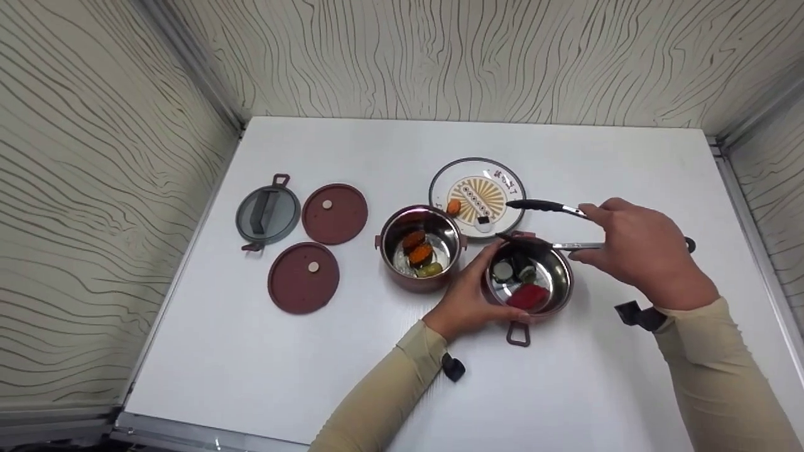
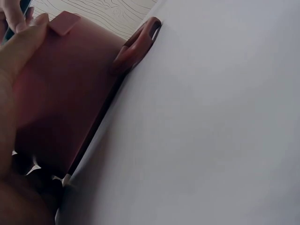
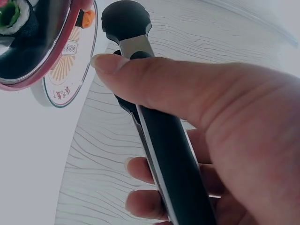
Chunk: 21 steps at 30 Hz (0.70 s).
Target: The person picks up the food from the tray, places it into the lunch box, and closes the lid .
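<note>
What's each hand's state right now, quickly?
Left hand: holding the right-hand pot by its side.
Right hand: holding the tongs, their tips apart.

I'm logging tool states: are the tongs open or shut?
Open: in the head view, the tongs have their two black tips spread apart, with a gap between them.
</note>
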Motion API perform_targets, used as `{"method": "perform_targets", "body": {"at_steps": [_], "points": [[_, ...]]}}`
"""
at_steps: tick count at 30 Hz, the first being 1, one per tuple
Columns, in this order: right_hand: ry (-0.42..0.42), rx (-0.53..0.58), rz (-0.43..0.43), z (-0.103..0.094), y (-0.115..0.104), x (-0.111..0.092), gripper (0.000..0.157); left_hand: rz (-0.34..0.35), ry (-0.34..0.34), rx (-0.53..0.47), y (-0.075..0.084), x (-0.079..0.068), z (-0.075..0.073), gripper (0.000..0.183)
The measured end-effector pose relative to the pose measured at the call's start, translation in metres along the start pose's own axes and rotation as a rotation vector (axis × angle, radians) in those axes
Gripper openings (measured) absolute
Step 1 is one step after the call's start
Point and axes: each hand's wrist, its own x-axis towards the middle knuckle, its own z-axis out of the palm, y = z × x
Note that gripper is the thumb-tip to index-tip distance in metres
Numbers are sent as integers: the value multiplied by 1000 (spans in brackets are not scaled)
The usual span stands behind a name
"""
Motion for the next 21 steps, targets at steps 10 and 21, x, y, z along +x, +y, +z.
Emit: {"method": "perform_targets", "body": {"at_steps": [10, 21], "points": [[-63, 18, 13, 6, -1, 27, 79, 61, -5, -24, 0, 1, 0, 141], [-96, 52, 29, 13, -1, 41, 79, 88, -13, -6, -1, 3, 0, 140]]}}
